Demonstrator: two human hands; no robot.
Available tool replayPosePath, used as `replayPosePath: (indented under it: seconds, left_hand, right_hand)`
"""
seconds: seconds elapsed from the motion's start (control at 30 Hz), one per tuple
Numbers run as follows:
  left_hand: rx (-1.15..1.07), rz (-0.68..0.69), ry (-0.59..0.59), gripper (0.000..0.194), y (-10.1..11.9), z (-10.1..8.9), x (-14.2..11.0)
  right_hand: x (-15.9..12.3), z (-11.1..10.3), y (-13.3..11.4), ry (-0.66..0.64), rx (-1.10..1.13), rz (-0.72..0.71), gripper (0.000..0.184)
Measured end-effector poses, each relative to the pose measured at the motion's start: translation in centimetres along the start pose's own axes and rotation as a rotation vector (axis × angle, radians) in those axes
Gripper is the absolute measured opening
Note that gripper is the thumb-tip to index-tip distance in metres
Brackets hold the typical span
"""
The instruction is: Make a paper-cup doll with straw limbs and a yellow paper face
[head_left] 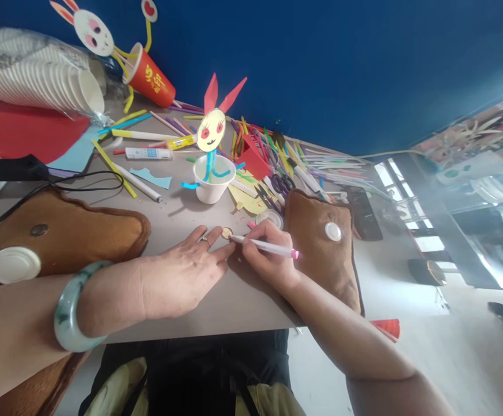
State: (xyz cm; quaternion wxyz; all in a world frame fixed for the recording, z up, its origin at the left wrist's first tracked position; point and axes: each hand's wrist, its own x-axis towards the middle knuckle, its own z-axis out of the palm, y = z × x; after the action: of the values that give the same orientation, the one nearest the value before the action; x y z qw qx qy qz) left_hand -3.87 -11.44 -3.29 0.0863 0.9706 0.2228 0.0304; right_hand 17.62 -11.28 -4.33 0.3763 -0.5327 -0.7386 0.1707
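Note:
My right hand (271,254) grips a white marker pen (271,248) with a pink end, its tip at a small round yellowish disc (227,233) on the table. My left hand (186,268) lies flat with fingers spread, the fingertips beside the disc; a ring and a jade bangle (67,312) are on this arm. Just beyond stands a white paper cup (213,185) carrying a round yellow rabbit face (211,131) with red ears and blue straw arms. Behind my right hand lies a clear round lid (269,219).
Brown cushions (320,254) flank the work spot. Pens, straws, scissors (282,183) and paper scraps crowd the table's back. A glue stick (149,153), a red cup (156,81) with a white rabbit face, stacked paper cups (38,75) and a black cable (82,189) lie left.

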Motion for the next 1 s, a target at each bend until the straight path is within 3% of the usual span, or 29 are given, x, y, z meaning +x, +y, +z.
replayPosePath:
  seconds: [0.23,0.77,1.0]
  left_hand:
    - [0.023,-0.038,-0.012,0.026,0.4,-0.5,0.3]
    - [0.015,0.028,0.052,0.034,-0.6,1.1,-0.4]
    - [0.032,-0.001,0.032,0.034,-0.2,1.0,-0.3]
  right_hand:
    - [0.1,0.1,0.2,0.02,-0.012,0.027,0.01]
    - [-0.1,0.1,0.1,-0.017,0.011,0.016,0.011]
    - [-0.1,0.1,0.2,-0.037,0.011,0.022,0.012]
